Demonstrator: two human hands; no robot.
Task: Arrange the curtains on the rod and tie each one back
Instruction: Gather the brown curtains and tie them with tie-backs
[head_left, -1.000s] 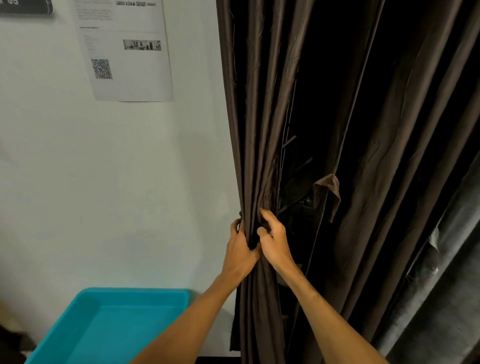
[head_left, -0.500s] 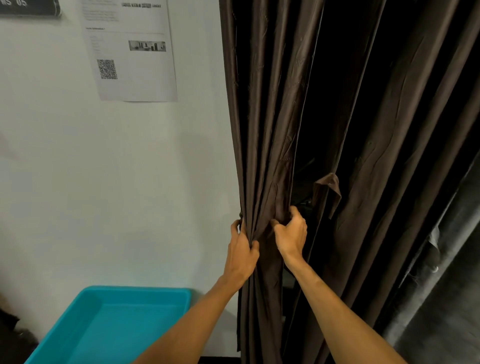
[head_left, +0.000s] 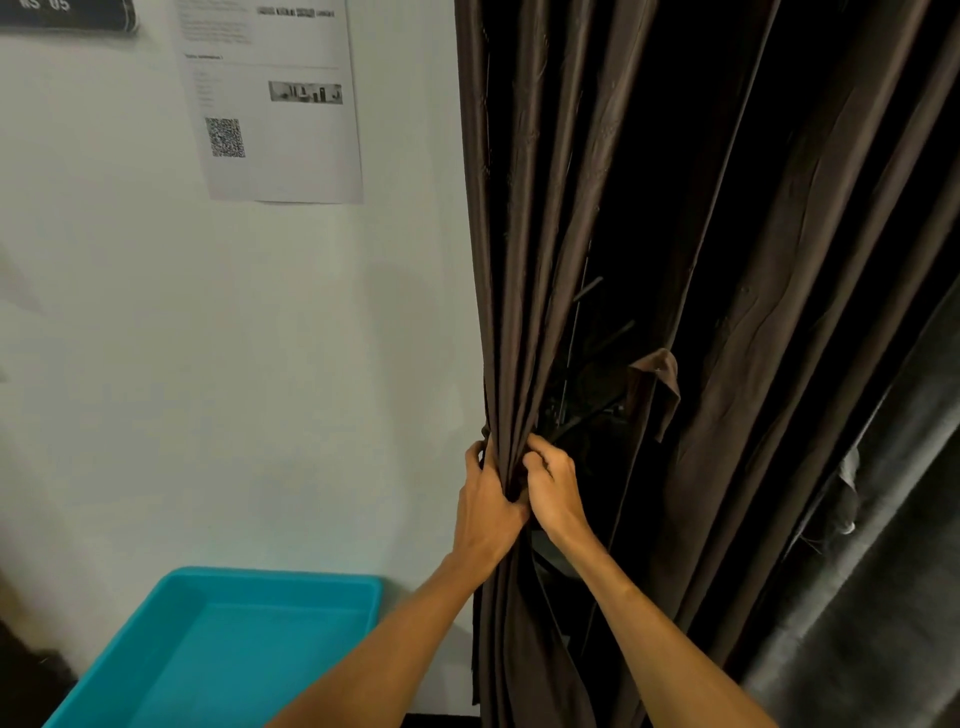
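Observation:
A dark brown curtain (head_left: 524, 234) hangs in long folds beside the white wall. My left hand (head_left: 485, 506) grips its gathered left folds from the wall side. My right hand (head_left: 553, 491) pinches the same bundle from the right, fingers curled into the fabric, touching the left hand. A second brown curtain panel (head_left: 789, 312) hangs to the right, with a short fabric tab (head_left: 660, 384) sticking out at its edge. Between the two panels is a dark gap with thin black rods. The curtain rod is out of view.
A turquoise plastic tub (head_left: 218, 649) stands on the floor against the wall at lower left. A printed sheet with a QR code (head_left: 270, 98) is taped to the wall above. Grey fabric (head_left: 883, 597) hangs at lower right.
My right hand reached right to take another fold half a second ago, then came back left against my left hand, pulling that fold into the bundle. The left hand stayed put.

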